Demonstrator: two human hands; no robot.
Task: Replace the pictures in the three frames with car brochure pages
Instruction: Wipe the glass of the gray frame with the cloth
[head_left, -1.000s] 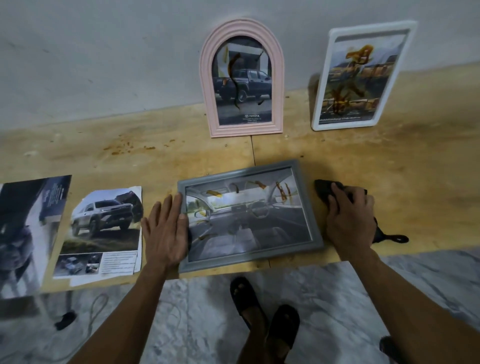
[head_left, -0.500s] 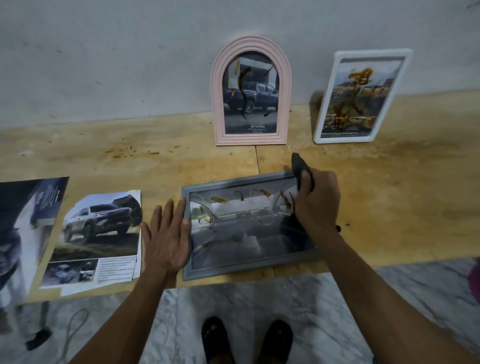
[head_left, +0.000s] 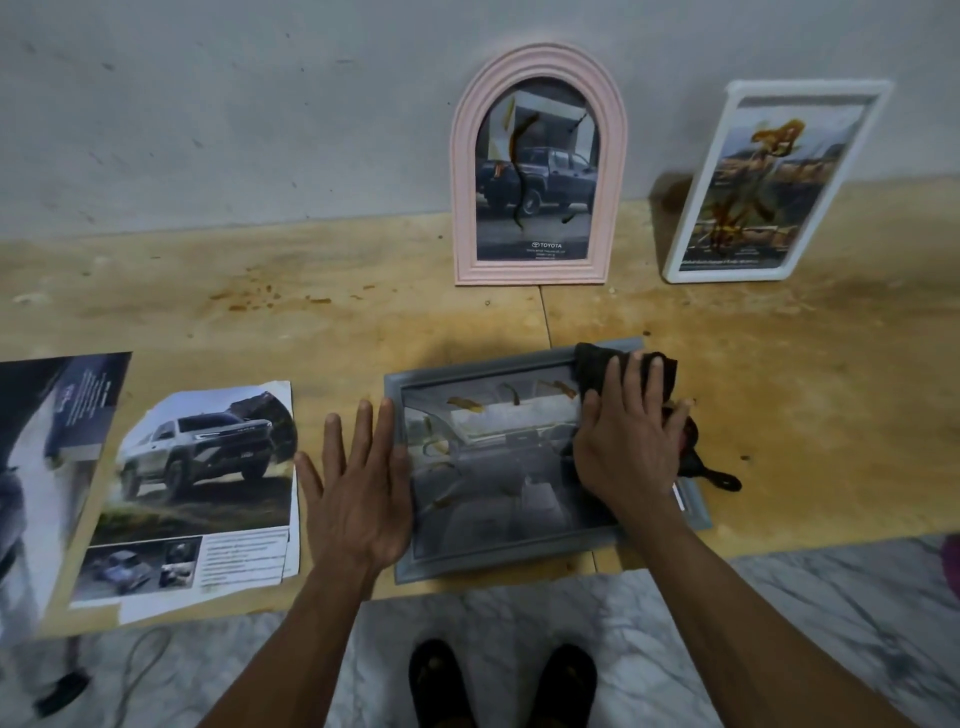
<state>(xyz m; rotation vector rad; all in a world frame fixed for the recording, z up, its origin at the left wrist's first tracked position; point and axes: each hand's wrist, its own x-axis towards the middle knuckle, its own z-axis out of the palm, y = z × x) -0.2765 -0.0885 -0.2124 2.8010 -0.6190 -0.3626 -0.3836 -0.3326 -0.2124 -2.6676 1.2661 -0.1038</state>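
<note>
Head view, looking down on a stained wooden worktop (head_left: 831, 364) against a grey wall: all three frames appear to hold car brochure pages already. The pink arched frame (head_left: 540, 166) stands at the far side leaning on the wall, showing a dark pickup page, and the white rectangular frame (head_left: 774, 182) leans just to its right with a landscape-style brochure page. The grey rectangular frame (head_left: 519, 467) lies flat at the near edge, showing a car interior. Brown streaks and smears mark the glass of all three.

The left hand (head_left: 358, 488) lies flat with its fingers spread and released, palm down at the left border of the grey frame, bracing it. The right hand (head_left: 628, 436) presses a dark cloth (head_left: 623, 369) onto the far right part of the glass, its fingers laid over the cloth and pinning it down; a black strap or handle trails from under the hand onto the worktop.

To the left lie a loose torn brochure page with a silver SUV (head_left: 197, 488) and a larger dark brochure sheet (head_left: 47, 467), both unused.

As I judge it, the swapping itself looks finished and the step in hand is wiping the grey frame; the smears on it remain, and the two standing frames are yet to be cleaned
</note>
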